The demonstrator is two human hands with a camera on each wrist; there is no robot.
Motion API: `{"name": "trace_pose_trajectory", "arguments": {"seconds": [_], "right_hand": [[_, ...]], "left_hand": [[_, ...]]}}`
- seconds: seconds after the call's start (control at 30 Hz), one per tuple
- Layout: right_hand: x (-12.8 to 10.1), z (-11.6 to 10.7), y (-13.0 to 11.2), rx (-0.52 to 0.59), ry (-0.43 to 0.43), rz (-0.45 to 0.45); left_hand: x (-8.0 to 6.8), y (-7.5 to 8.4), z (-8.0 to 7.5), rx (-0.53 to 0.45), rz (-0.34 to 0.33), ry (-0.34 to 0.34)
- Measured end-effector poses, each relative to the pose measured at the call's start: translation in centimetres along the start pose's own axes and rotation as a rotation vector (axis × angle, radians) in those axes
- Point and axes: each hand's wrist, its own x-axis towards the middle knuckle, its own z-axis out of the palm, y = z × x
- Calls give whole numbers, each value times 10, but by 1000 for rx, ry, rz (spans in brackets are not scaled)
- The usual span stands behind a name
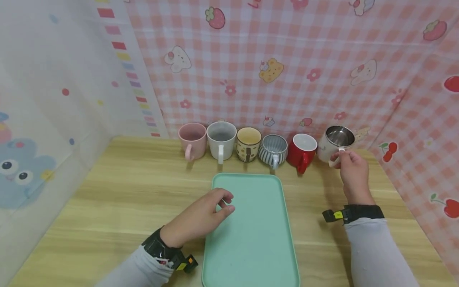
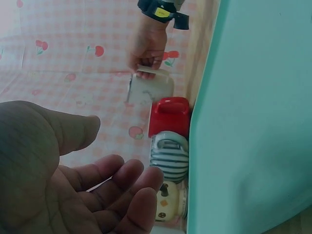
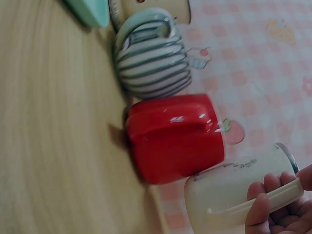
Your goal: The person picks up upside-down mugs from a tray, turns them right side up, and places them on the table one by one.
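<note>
Nearest the person, on the wooden table (image 1: 107, 207), a mint-green tray (image 1: 254, 239) lies lengthwise, its near short edge running out of the head view and its far short edge stopping just short of a row of mugs. The left hand (image 1: 201, 217) rests over the tray's left long edge, fingers loosely curled and thumb tip near the forefinger, holding nothing; the left wrist view shows the palm relaxed and empty. Bare wood stretches wide to the left of the tray, and a narrower strip lies on its right, where the right forearm rests.

Farther back, the right hand (image 1: 351, 169) grips the handle of a cream steel-lined mug (image 1: 337, 143), fingers curled round it, as the right wrist view shows plainly. This mug sits at the right end of the row, tilted a little, near the table's back right corner. Whether its base touches the wood, I cannot tell.

To its left stands a red mug (image 1: 303, 151), just beside it, then a striped mug (image 1: 273, 150), a cream patterned mug (image 1: 248, 143), a white mug (image 1: 221, 139) and a pink mug (image 1: 193, 139), all handles facing forward. The row stands along the table's far edge, close against the pink checked cloth (image 1: 287, 59) hung behind.
</note>
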Motion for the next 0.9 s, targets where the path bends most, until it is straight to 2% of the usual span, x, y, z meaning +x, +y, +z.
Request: {"name": "trace_pose_trajectory", "arguments": {"seconds": [0.13, 0.4, 0.67, 0.9], "right_hand": [[7, -1, 12, 51, -36, 1], [16, -2, 30, 31, -71, -1], [21, -2, 34, 74, -57, 30], [26, -3, 34, 59, -66, 60]], "left_hand": [[0, -2, 0, -7, -14, -11], [3, -3, 1, -12, -20, -37], [3, -4, 3, -15, -23, -48], [2, -5, 2, -5, -29, -58]]}}
